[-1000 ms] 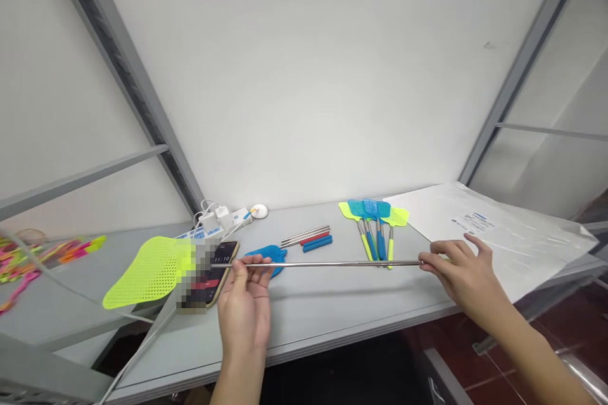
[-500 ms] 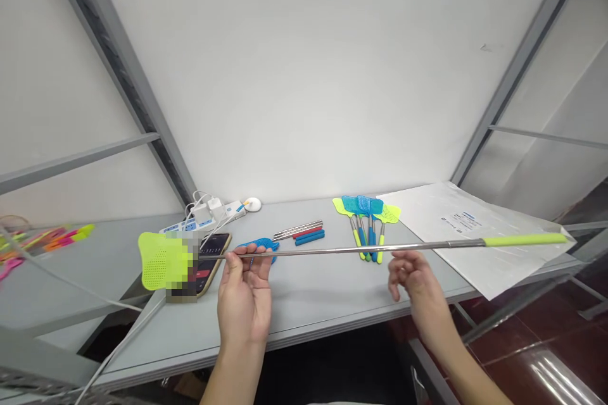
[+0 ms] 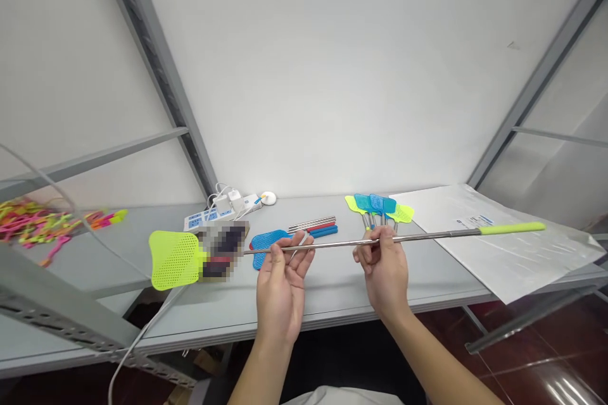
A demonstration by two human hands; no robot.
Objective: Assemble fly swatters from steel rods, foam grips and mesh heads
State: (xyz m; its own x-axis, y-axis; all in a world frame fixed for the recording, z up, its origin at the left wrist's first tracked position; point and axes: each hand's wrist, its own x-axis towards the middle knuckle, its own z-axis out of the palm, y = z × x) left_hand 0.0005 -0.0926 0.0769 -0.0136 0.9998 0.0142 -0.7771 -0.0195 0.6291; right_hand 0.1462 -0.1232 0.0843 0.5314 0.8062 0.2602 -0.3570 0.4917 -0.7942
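A long telescopic fly swatter [image 3: 332, 243] is stretched level across my view above the table, with a yellow-green perforated head on the left and a yellow-green grip on the right. My left hand [image 3: 285, 266] pinches its metal rod toward the head end. Farther right, my right hand [image 3: 384, 259] has its fingers closed round the rod's middle. Behind my left hand lie blue swatter heads [image 3: 268, 240], partly covered. Beside them are metal rods [image 3: 311, 224] and red and blue handles [image 3: 325, 231]. Several blue and yellow-green swatters [image 3: 375, 204] lie fanned behind my right hand.
A power strip [image 3: 209, 218] with plugs and a round white device [image 3: 268, 197] stand along the wall. A pixelated phone [image 3: 223, 250] lies at the left. A white plastic bag [image 3: 503, 234] covers the table's right. Colourful items [image 3: 52, 224] and a loose white cable [image 3: 137, 345] are far left.
My right hand has moved left and up and closed on the rod, where it was apart from it below. The view has shifted left, and the swatter's right end sits slightly higher.
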